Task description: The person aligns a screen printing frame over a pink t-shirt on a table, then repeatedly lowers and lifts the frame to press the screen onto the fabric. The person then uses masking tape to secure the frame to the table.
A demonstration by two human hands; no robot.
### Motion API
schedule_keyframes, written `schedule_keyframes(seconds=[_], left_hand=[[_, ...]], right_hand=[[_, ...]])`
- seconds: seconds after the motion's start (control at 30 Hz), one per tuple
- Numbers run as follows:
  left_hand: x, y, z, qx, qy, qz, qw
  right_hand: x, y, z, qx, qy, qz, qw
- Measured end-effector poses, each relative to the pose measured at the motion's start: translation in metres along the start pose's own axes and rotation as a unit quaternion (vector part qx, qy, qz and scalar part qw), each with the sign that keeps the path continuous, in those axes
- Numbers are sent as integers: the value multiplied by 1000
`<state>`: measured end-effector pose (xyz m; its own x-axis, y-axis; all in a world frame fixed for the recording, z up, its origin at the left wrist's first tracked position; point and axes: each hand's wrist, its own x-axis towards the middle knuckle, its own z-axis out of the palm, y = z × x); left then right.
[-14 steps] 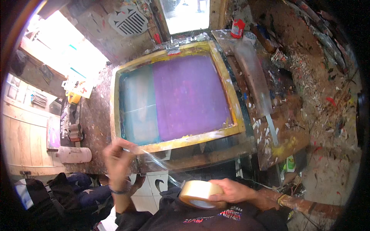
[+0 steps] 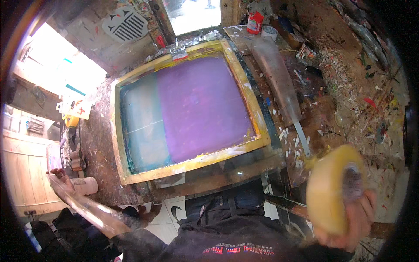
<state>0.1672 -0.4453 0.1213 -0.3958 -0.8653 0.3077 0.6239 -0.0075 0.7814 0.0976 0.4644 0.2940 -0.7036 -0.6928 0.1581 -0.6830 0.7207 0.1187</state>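
My right hand [image 2: 361,214], at the lower right, grips a wide roll of clear yellowish packing tape [image 2: 323,192], raised close to view. At the far left, my left hand [image 2: 61,180] is stretched out with its fingers closed on the tape's loose end. A shiny clear strip [image 2: 92,217] shows along the left forearm; the rest of its run to the roll cannot be made out. Between the hands lies a yellow-stained wooden screen-printing frame [image 2: 192,166]. Its mesh is purple [image 2: 203,107] on the right and teal-grey on the left. Neither hand touches the frame.
A metal hinge clamp [image 2: 178,51] holds the frame's far edge. Right of it, a long squeegee-like tool [image 2: 279,81] and a pale blade [image 2: 302,139] lie on a paint-spattered board. A red container [image 2: 255,22] stands behind. A pinkish cylinder [image 2: 86,186] lies near my left hand.
My hands have moved far apart: the left out to the far left, the right with the tape roll up and to the right. The view has shifted slightly, too.
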Motion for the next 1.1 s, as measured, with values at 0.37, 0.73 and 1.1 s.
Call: schedule_keyframes(seconds=[0.37,0.73,1.1], left_hand=[[-80,-49,76,-297,-190,-193,915],[-116,-71,149,-284,-240,-205,905],[-153,-172,236,-306,-279,-328,849]], right_hand=[[1,-1,22,-160,107,-14,981],[19,-65,243,157,97,-28,982],[93,-49,136,464,202,31,862]])
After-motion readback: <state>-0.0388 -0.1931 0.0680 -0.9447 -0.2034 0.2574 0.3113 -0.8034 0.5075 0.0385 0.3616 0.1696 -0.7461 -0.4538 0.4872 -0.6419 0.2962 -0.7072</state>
